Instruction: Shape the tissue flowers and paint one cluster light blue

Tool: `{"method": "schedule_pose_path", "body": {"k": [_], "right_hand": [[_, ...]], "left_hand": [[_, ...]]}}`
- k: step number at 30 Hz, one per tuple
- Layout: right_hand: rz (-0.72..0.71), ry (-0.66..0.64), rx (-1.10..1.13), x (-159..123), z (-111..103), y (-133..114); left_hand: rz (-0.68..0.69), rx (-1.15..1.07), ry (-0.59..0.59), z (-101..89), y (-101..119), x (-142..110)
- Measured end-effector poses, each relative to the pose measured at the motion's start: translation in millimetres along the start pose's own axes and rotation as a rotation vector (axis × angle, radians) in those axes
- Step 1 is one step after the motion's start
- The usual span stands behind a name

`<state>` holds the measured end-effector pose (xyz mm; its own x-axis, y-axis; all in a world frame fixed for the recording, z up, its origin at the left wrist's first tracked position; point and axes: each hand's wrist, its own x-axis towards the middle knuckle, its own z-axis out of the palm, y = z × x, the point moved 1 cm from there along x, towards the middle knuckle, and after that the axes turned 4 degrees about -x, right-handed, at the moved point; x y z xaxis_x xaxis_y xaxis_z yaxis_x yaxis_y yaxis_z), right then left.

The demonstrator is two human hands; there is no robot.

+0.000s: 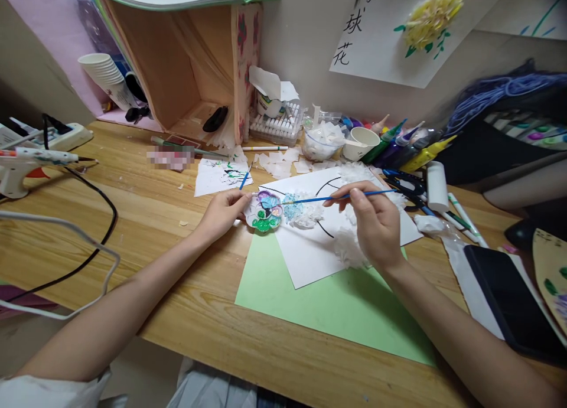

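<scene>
My left hand [224,213] is closed on the edge of a small flower-shaped paint palette [266,224], which has green, blue and purple paint in its wells. A second blue brush [245,179] sticks up by the left fingers; whether they grip it I cannot tell. In my right hand [374,222] is a thin blue paintbrush [319,199], its tip over the palette. Below both lies white paper [296,260] with black curved lines and ruffled white paper clusters [349,247]. One cluster [295,210] is tinted light blue on its left side. A green sheet [319,313] lies under the white paper.
Behind stand a paper cup [361,143], a bowl of paper scraps [323,141] and paint bottles [405,145]. A phone [509,296] and scissors [407,189] lie right. A glue gun [31,166] and cables [106,219] are left, an open box [177,65] at the back.
</scene>
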<state>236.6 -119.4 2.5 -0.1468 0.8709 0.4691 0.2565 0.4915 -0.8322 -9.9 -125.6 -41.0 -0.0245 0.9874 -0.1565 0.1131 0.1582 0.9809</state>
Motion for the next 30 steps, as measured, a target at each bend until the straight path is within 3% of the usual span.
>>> {"method": "schedule_pose_path", "body": {"k": [6,17,30], "right_hand": [[-0.1,0.124,-0.079,4.7,-9.9,-4.2],[-0.327,-0.106,-0.343,-4.5,-5.6,-14.5],[-0.349,-0.111,-0.377,-2.9,-8.2,-16.4]], "left_hand": [[-0.005,0.003,0.015,0.1,0.2,0.7],[-0.036,-0.024,0.021,2.0,3.4,0.1],[-0.041,-0.008,0.016,2.5,6.1,-1.8]]}}
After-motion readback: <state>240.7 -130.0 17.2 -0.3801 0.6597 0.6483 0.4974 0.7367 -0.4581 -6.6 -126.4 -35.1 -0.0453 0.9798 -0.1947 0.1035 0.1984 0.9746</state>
